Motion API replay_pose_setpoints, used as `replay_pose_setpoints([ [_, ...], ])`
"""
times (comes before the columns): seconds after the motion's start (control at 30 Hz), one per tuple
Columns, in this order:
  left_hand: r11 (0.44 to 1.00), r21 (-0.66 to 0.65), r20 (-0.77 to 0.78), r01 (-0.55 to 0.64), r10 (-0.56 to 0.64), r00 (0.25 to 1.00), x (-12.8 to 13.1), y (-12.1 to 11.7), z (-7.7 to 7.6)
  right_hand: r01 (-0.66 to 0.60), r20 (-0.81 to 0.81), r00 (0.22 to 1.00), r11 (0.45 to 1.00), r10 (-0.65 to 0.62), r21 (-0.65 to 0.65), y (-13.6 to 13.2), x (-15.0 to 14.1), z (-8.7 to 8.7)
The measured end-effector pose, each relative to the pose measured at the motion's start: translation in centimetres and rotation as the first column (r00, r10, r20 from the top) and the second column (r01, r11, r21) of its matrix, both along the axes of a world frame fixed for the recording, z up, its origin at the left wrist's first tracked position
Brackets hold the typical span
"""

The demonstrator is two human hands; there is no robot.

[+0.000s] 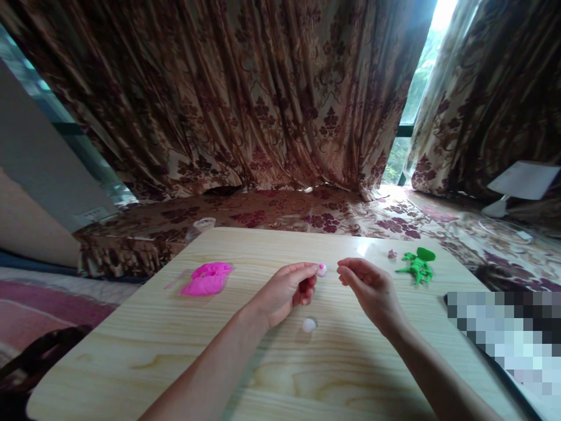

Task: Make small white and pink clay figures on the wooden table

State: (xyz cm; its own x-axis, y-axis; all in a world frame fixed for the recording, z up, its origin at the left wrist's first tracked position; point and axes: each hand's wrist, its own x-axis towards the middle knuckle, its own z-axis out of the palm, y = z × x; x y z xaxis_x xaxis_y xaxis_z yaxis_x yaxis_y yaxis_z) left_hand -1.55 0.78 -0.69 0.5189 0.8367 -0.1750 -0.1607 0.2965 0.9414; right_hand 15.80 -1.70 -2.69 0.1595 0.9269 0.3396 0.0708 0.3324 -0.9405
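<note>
My left hand (294, 287) pinches a small white ball with a pink spot (322, 270) between thumb and fingertips, above the middle of the table. Just to its right, apart from the ball, my right hand (366, 285) has thumb and fingers pressed together; whatever they hold, if anything, is too small to make out. Below the left hand, a second whitish ball (309, 325) lies on the tabletop. Far left of the hands rests a bright pink soft lump (207, 279), which seems to be on or in clear plastic.
A green many-limbed figure (418, 267) and a small pinkish lump (392, 254) sit at the table's (131, 356) back right. A dark-edged, pixelated object (508, 339) is along the right side. Behind are a clear container (201, 226), patterned curtains (263, 105) and a white lamp (521, 180).
</note>
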Motion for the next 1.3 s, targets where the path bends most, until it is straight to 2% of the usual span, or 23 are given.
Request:
replay_pose_setpoints([
  [0.07,0.997,-0.073,0.074,0.005,0.0,0.997,0.1,-0.2,0.0,-0.006,-0.028,1.0,1.0,0.006,0.007,0.1,0.0,-0.1],
  [0.17,0.994,-0.105,0.124,0.025,-0.012,0.992,0.1,-0.3,0.0,-0.008,-0.016,1.0,1.0,0.009,0.01,0.1,0.1,0.1],
  [0.3,0.995,-0.103,0.145,0.015,0.0,0.989,0.1,-0.2,-0.1,-0.016,0.025,1.0,1.0,0.016,0.024,-0.1,0.1,0.4],
  [0.47,0.996,-0.089,0.141,0.001,0.012,0.99,0.1,-0.1,0.0,0.015,0.001,1.0,1.0,-0.015,0.011,-0.1,0.1,0.4],
  [0.9,0.997,-0.077,0.153,0.004,0.008,0.988,0.3,-0.3,-0.2,-0.004,-0.036,0.999,1.0,0.005,0.025,-0.2,0.0,0.6],
  [1.17,0.996,-0.083,0.171,0.011,0.003,0.985,0.4,-0.5,0.1,-0.05,0.09,0.995,0.998,0.047,0.029,-0.7,-0.1,1.2],
  [1.3,0.996,-0.088,0.175,0.007,0.008,0.985,0.4,-0.5,0.2,-0.064,0.064,0.996,0.998,0.064,-0.003,-0.6,-0.2,0.9],
])
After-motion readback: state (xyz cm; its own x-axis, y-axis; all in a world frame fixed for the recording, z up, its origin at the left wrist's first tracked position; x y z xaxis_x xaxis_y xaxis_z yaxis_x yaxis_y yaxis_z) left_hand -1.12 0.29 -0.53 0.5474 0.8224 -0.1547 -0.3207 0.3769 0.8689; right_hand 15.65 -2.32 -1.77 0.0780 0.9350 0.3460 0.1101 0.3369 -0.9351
